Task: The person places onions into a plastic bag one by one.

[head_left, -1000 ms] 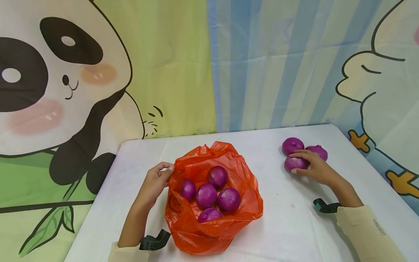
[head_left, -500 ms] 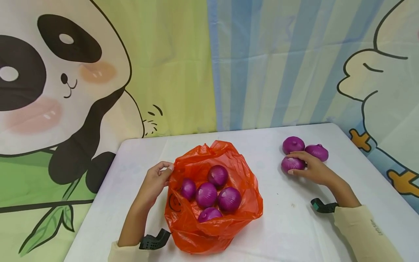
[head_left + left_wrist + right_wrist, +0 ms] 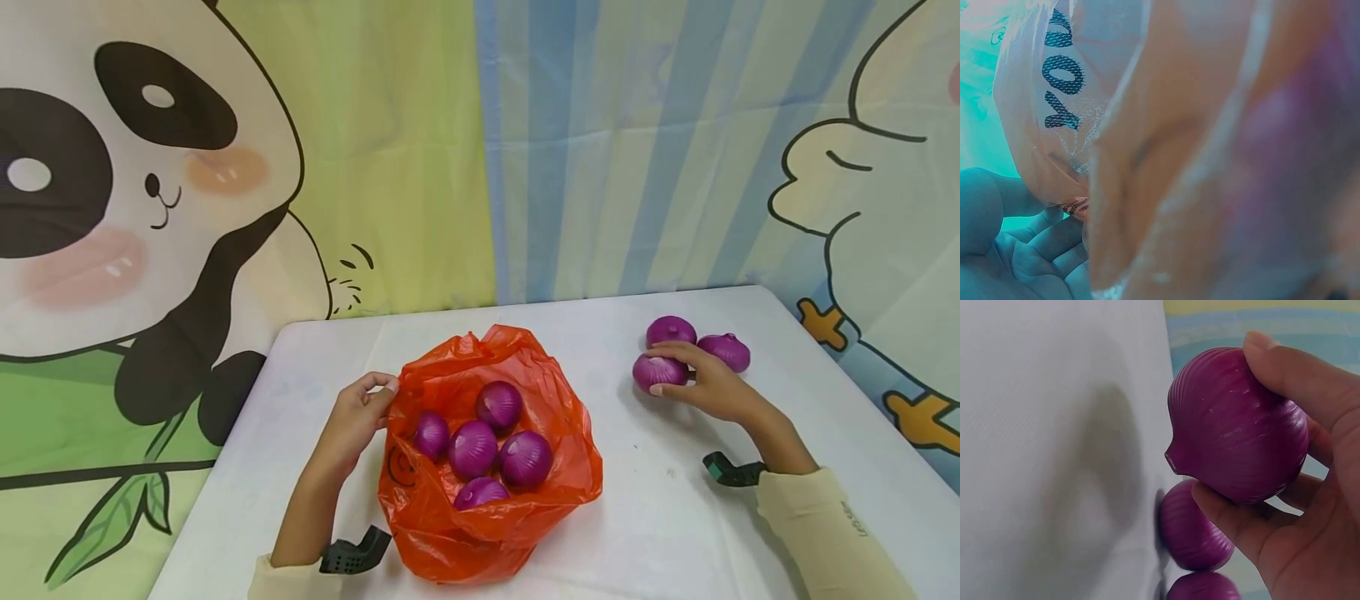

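With thumb and fingers my right hand (image 3: 712,383) grips a purple onion (image 3: 651,373), which the right wrist view shows raised off the table, its stem end facing the tabletop. Two more onions, one round (image 3: 670,330) and one with a pointed tip (image 3: 725,352), lie just behind that hand. My left hand (image 3: 354,425) pinches the left rim of an open red plastic bag (image 3: 480,546). Inside the bag sit several purple onions (image 3: 472,448). The left wrist view is mostly filled by the bag's printed film (image 3: 1166,125), with the thumb and fingers at its edge.
A white-covered table (image 3: 622,533) carries everything. Behind it hangs a cloth printed with a panda (image 3: 157,192), stripes and a pale cartoon figure (image 3: 892,200). Each wrist bears a black camera mount (image 3: 731,471).
My right hand has drawn its onion leftward, away from the other two, and lifted it. The left hand and the bag stay where they were.
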`<state>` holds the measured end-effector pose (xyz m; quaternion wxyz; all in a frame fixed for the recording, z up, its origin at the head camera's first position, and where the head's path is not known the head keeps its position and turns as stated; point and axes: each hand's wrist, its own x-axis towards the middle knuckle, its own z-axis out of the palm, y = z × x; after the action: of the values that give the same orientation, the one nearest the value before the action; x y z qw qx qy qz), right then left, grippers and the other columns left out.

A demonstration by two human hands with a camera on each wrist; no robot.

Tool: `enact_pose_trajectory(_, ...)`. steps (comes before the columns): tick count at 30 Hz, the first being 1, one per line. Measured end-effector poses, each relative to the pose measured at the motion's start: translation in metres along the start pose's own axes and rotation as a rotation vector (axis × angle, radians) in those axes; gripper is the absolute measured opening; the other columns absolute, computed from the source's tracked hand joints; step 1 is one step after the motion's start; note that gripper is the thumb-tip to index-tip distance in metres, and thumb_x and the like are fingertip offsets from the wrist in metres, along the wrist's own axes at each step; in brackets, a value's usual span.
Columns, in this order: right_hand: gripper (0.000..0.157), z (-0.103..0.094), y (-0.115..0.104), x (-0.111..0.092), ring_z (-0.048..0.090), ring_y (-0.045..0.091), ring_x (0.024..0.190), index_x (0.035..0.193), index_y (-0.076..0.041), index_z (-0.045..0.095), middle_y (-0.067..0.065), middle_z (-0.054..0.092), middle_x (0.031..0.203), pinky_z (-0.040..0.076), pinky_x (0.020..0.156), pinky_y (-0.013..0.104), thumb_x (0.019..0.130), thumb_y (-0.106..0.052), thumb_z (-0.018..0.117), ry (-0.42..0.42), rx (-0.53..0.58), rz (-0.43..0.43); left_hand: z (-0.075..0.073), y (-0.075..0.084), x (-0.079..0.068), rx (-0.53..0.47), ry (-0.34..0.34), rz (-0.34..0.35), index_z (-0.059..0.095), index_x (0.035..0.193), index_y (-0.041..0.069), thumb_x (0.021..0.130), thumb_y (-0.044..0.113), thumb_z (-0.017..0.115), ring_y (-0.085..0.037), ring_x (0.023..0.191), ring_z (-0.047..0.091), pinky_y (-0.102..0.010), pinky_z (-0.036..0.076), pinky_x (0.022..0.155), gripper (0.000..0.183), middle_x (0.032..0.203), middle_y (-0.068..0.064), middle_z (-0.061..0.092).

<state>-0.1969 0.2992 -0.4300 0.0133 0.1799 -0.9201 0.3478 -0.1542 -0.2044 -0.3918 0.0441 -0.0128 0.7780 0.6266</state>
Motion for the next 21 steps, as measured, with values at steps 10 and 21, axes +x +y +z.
enact_pose_trajectory(10, 0.061, -0.002, -0.024, 0.01, 0.046, 0.047, 0.12, 0.135, -0.008, 0.054, 0.021, 0.043, 0.14, 0.05, 0.082, 0.059, 0.082, -0.024, 0.08, 0.007, 0.025, -0.065, -0.002, -0.001, 0.0, -0.004, -0.005, 0.002, 0.058, 0.111, 0.0, 0.102, 0.024, 0.051, -0.023, 0.086, 0.066, -0.036, 0.055, 0.079, 0.026, 0.094, -0.014, 0.068)
enact_pose_trajectory(21, 0.061, -0.005, -0.048, 0.018, 0.047, 0.043, 0.119, 0.136, -0.008, 0.053, 0.019, 0.044, 0.141, 0.052, 0.081, 0.055, 0.082, -0.022, 0.079, -0.014, 0.049, -0.107, -0.001, 0.0, -0.001, -0.002, -0.008, -0.002, 0.057, 0.113, 0.0, 0.102, 0.024, 0.051, -0.025, 0.093, 0.066, -0.034, 0.055, 0.081, 0.027, 0.101, -0.015, 0.068)
